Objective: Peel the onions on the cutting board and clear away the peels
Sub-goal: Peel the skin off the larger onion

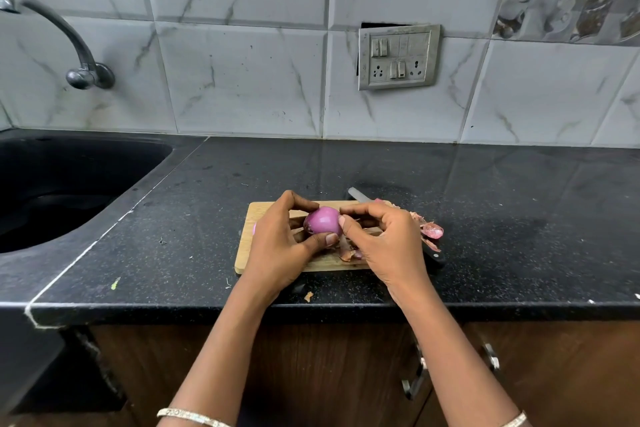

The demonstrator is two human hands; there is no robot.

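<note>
Left hand (277, 246) curls around the onion (323, 220) (glossy purple); right hand (384, 236) pinches its side.

Onion (323, 220) above cutting board (258, 215), peels (431, 229) right, sink (104, 163) far left

Counter (194, 211) lies open left of the cutting board (263, 211); knife (435, 255) and peels (431, 229) crowd its right edge.

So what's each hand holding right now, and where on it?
The left hand grips the onion around its side; the right hand pinches at its right end.
</note>
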